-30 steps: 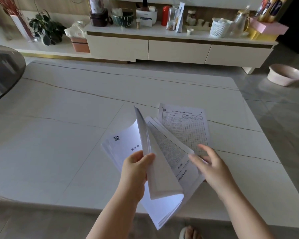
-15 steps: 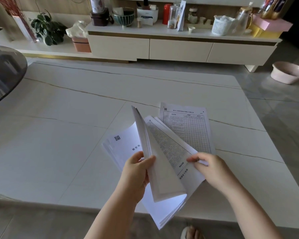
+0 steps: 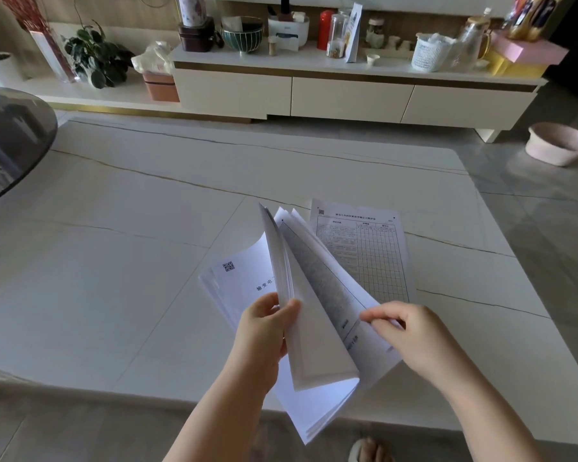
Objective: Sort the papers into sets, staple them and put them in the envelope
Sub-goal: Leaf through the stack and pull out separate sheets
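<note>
A thick stack of white printed papers [image 3: 317,331] is held above the near edge of the white table [image 3: 114,261]. My left hand [image 3: 264,331] grips the stack's left part, thumb on a lifted bundle of sheets that stands up on edge. My right hand [image 3: 411,331] pinches the edge of a printed sheet on the stack's right side. A single sheet with a printed grid table [image 3: 364,251] lies flat on the table just beyond the stack. A page with a QR code [image 3: 229,266] shows at the stack's left. No stapler or envelope is in view.
A dark round glass tabletop [image 3: 10,145] juts in at the left. Beyond the table runs a low white cabinet [image 3: 347,98] crowded with jars, a bowl, a basket and a plant. A pink basin [image 3: 561,143] sits on the floor at right. A foot [image 3: 371,450] shows below.
My right hand went from open fingers hovering over the stack to pinching a sheet's edge. The lifted bundle in my left hand stays upright.
</note>
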`<action>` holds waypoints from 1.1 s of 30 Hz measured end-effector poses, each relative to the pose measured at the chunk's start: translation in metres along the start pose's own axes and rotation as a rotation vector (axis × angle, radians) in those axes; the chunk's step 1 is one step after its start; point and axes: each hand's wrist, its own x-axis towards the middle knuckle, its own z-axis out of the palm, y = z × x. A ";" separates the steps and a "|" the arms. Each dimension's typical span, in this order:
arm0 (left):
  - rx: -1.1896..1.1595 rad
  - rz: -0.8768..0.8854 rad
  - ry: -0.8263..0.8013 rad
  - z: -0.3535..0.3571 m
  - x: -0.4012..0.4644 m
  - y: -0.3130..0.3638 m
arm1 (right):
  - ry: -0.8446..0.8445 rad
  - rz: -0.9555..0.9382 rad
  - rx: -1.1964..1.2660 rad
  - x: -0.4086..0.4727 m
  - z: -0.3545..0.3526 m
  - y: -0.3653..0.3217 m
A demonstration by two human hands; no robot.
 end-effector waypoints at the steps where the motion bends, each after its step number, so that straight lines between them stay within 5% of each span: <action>1: -0.016 -0.007 -0.015 0.000 0.000 0.000 | -0.003 0.009 0.026 0.000 0.002 0.000; 15: -0.292 -0.084 -0.159 0.006 -0.003 -0.001 | -0.043 -0.019 0.057 -0.002 0.034 -0.017; 21: -0.113 0.039 -0.099 0.005 -0.002 -0.002 | -0.053 -0.030 0.226 0.002 0.030 -0.013; 25: 0.042 0.104 -0.005 0.008 -0.004 0.000 | -0.037 0.149 0.454 0.007 0.021 -0.008; 30: 0.092 0.076 0.031 0.013 -0.009 -0.004 | -0.111 0.252 0.340 0.010 0.019 -0.011; 33: 0.150 0.084 0.065 0.013 -0.008 -0.008 | 0.080 0.167 0.030 0.009 0.024 -0.007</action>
